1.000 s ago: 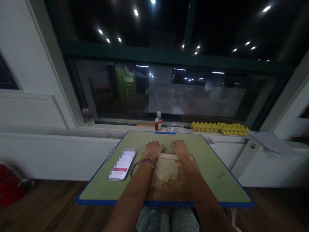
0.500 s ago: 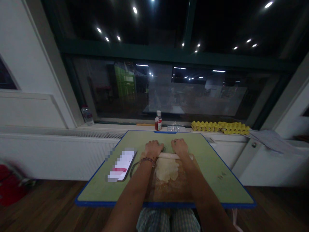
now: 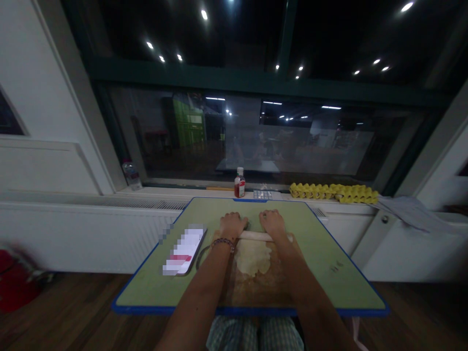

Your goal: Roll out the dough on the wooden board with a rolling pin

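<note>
A pale rolling pin (image 3: 256, 236) lies crosswise at the far edge of a flattened sheet of dough (image 3: 253, 258). My left hand (image 3: 233, 225) is closed over the pin's left end, fingers bent down on the far side. Over its right part my right hand (image 3: 272, 224) is closed in the same way; the palms hide the grip itself. The dough is thin with an uneven edge and rests on a brown wooden board (image 3: 252, 291), which my forearms partly cover. A beaded bracelet (image 3: 224, 242) circles my left wrist.
The green table (image 3: 329, 280) has a blue rim. A lit phone (image 3: 185, 251) lies left of the board. On the windowsill behind stand a red-labelled bottle (image 3: 240, 184), a yellow egg tray (image 3: 332, 192) and a clear plastic bottle (image 3: 131, 174); papers (image 3: 413, 213) lie at right.
</note>
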Action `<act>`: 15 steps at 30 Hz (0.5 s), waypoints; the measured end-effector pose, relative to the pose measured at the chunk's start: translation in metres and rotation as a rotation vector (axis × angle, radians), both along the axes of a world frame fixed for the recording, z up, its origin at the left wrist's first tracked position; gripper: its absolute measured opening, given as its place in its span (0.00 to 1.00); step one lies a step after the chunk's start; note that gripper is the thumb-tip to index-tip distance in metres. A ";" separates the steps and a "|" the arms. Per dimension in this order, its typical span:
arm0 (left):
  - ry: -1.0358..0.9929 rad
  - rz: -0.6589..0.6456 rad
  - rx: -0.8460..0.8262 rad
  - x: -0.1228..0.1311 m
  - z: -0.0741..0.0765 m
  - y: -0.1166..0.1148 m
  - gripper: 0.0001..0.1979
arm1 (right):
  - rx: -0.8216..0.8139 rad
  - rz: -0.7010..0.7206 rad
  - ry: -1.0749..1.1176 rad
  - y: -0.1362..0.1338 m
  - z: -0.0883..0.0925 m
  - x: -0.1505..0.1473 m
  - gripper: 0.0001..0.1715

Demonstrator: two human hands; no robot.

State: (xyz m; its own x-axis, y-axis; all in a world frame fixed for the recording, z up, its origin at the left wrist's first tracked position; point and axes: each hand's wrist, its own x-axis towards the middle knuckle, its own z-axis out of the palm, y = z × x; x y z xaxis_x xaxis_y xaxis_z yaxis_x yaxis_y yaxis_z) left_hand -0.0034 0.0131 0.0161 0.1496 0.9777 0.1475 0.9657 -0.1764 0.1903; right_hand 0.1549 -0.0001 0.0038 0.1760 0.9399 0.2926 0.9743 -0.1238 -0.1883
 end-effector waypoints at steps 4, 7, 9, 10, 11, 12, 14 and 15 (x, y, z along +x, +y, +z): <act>0.025 -0.018 0.002 0.000 0.001 -0.002 0.25 | -0.001 -0.007 0.004 -0.004 0.001 -0.001 0.25; 0.072 -0.038 -0.004 -0.001 0.003 -0.007 0.25 | -0.017 -0.005 0.004 -0.007 0.002 -0.002 0.24; 0.110 -0.066 -0.006 -0.002 0.005 -0.011 0.24 | -0.032 -0.015 0.002 -0.009 0.002 -0.003 0.24; 0.127 -0.083 -0.005 -0.003 0.006 -0.014 0.23 | -0.041 -0.022 0.001 -0.010 0.002 -0.004 0.25; 0.142 -0.100 -0.003 -0.004 0.006 -0.016 0.23 | -0.049 -0.030 0.001 -0.012 0.003 -0.004 0.25; 0.152 -0.113 0.001 -0.004 0.007 -0.019 0.22 | -0.056 -0.035 0.001 -0.015 0.003 -0.005 0.25; 0.166 -0.133 0.013 -0.006 0.007 -0.026 0.20 | -0.077 -0.035 0.006 -0.020 0.004 -0.006 0.26; 0.171 -0.145 0.023 -0.008 0.006 -0.029 0.20 | -0.092 -0.037 0.009 -0.022 0.005 -0.006 0.26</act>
State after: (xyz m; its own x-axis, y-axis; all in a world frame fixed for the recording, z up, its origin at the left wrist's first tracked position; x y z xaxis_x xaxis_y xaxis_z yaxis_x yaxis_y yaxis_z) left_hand -0.0111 -0.0160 0.0225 0.3129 0.9409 0.1297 0.9479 -0.3180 0.0200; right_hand 0.1486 -0.0226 0.0083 0.2138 0.9555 0.2032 0.9669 -0.1773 -0.1834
